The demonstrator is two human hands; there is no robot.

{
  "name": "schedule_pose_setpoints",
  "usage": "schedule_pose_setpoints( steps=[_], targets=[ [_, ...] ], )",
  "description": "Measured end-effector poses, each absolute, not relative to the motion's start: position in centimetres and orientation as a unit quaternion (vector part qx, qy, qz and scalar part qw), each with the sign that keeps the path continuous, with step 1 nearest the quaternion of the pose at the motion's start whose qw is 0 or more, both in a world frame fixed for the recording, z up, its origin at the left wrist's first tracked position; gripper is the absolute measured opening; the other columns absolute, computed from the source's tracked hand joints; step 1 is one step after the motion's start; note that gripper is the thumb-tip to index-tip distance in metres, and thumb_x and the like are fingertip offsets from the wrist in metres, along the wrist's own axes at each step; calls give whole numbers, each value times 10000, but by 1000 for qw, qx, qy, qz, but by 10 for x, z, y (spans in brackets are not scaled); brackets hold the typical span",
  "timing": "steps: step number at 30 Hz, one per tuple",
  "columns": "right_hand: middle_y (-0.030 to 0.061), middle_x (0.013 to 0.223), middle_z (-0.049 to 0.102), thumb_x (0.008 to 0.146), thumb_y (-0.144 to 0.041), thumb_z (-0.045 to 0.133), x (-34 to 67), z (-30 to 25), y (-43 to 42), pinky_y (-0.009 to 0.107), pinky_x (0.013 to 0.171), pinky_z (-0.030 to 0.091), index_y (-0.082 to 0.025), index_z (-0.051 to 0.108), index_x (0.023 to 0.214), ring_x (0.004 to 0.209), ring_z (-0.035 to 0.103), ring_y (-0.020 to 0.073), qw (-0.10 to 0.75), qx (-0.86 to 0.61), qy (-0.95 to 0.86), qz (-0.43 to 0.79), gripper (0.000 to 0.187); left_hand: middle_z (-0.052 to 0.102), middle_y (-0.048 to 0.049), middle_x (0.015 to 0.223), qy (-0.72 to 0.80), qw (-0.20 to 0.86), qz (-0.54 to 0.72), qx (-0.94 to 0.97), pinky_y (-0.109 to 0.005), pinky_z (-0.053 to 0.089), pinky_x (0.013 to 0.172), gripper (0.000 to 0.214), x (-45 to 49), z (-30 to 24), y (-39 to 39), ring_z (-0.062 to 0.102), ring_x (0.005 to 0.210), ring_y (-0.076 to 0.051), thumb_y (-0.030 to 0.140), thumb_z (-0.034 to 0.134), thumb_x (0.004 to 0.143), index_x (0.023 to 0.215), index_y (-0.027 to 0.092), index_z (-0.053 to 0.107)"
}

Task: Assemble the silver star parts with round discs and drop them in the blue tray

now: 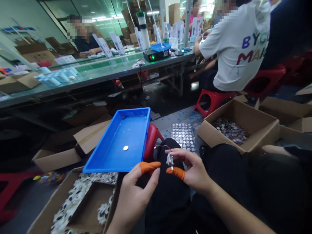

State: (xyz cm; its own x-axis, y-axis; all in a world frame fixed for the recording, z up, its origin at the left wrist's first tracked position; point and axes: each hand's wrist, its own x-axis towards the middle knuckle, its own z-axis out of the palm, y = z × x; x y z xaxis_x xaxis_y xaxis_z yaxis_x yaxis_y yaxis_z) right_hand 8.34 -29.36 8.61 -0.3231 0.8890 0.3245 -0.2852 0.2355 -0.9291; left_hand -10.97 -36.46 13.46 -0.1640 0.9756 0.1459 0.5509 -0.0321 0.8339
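Head view. My right hand (196, 165) pinches a small white part (170, 159) between thumb and fingers, right above my dark trousers (168, 201). Thumb side wears an orange finger cover (177, 173). A thin red wire (162, 146) runs from the part out to the left, small pale tip on its end. My left hand (134, 191) is just beside it, orange cover on the index finger; index and thumb tips nearly meet, nothing visible between them, can't tell if they touch.

Blue tray (117, 139) ahead-left of my hands, tilted in view, one white disc (125, 148) lying in it. Red stool (151, 139) at the tray's right edge. Below the tray, an open cardboard box (50, 208) full of white pieces (69, 200), with a smaller cardboard tray (86, 201) set on them.

Past my knees, a clear tray (182, 136) with rows of silvery parts sits on the floor. To its right, another carton (253, 118) holds a heap of small parts (229, 130), too small to identify. Further off: long workbench (97, 78), black box (149, 57) with lit indicators, co-worker in a white shirt (231, 45) seated on a red stool.
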Motion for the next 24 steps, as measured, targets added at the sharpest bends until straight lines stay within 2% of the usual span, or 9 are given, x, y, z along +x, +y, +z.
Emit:
schedule_pose_setpoints(
  steps=[6,14,24],
  targets=[
    [82,1250,701,778,-142,819,86,90,-296,364,980,568,-259,693,1170,1141,681,233,526,-253,-681,442,429,695,0,864,644,196,421,608,-259,531,720,175,-98,145,-362,658,758,-151,351,731,860,1002,249,738],
    [101,1278,684,848,-105,717,86,96,-298,359,1001,563,-250,673,1223,1166,675,226,519,-242,-738,356,405,672,-7,843,644,180,412,620,-267,514,689,193,-92,143,-365,630,732,-155,335,736,852,1015,232,727],
    [106,1292,676,855,-75,676,86,94,-298,380,998,572,-252,669,1257,1180,665,239,509,-243,-755,333,440,686,-7,878,638,192,406,625,-264,519,713,152,-92,143,-363,643,774,-153,322,725,863,990,238,731]
  ],
)
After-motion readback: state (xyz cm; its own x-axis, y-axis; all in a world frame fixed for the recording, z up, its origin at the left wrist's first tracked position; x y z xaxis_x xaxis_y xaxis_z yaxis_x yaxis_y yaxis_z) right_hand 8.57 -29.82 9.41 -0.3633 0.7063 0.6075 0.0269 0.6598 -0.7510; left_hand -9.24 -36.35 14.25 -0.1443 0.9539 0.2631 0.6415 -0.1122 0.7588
